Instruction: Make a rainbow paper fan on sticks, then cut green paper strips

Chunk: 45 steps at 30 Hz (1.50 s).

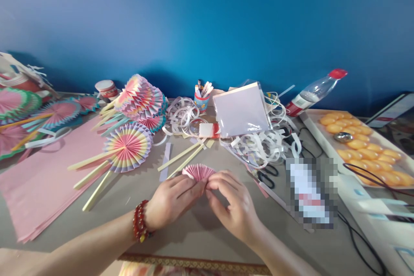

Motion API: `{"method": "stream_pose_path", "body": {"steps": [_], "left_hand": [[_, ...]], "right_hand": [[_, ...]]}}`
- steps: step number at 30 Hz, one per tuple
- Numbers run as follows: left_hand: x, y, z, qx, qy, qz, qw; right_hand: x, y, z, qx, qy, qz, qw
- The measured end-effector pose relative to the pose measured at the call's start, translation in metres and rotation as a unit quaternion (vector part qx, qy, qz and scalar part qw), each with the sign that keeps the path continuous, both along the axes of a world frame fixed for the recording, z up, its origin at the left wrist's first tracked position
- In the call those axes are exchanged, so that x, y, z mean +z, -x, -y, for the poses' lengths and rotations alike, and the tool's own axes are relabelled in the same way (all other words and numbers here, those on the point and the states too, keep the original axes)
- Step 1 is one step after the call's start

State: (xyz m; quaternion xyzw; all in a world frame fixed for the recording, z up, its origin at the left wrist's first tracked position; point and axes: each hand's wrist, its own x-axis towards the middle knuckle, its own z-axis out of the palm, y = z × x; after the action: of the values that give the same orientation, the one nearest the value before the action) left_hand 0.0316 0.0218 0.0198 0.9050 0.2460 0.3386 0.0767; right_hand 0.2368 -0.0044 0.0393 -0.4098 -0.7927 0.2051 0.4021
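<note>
A small pink pleated paper fan (198, 171) is spread between my hands near the middle of the table. My left hand (174, 200), with red beads at the wrist, is closed on the fan's lower left part. On its right side, my right hand (234, 202) pinches the fan's edge between thumb and fingers. Pale yellow paper sticks (177, 156) lie just behind the fan. To the left rests a finished round fan (126, 147) in pink, yellow and lilac with yellow sticks. The fan's lower part is hidden by my fingers.
Pink sheets (54, 181) and stacked pleated fans (139, 97) lie left. Behind are a pen cup (202, 101), wrapped lilac paper (241, 110) and curled white strips (265, 146). Black-handled scissors (268, 177), a tilted bottle (312, 95), cables and a tray of yellow items (308, 116) are right.
</note>
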Motion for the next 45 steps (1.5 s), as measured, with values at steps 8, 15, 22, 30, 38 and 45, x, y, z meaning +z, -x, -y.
{"method": "stream_pose_path", "body": {"steps": [8, 15, 22, 30, 38, 45], "left_hand": [[-0.002, -0.001, 0.001, -0.002, 0.003, -0.003, 1.000], [0.000, -0.004, 0.001, 0.009, 0.013, 0.007, 1.000], [-0.002, -0.003, 0.001, 0.003, -0.002, 0.004, 1.000], [-0.003, -0.006, 0.000, 0.003, 0.012, 0.032, 0.999], [-0.007, -0.004, -0.001, 0.010, 0.043, 0.079, 0.996], [-0.004, -0.004, 0.000, -0.001, 0.010, 0.050, 0.999]], "right_hand": [[-0.003, 0.000, -0.001, -0.006, -0.001, -0.006, 1.000], [-0.002, -0.002, -0.001, 0.001, 0.014, -0.006, 1.000], [-0.001, 0.000, -0.001, -0.017, -0.010, -0.006, 1.000], [0.001, 0.001, 0.000, -0.025, -0.002, -0.019, 1.000], [0.008, -0.004, 0.001, -0.023, 0.013, -0.077, 0.997], [0.008, -0.003, 0.001, -0.001, 0.018, -0.032, 0.999]]}}
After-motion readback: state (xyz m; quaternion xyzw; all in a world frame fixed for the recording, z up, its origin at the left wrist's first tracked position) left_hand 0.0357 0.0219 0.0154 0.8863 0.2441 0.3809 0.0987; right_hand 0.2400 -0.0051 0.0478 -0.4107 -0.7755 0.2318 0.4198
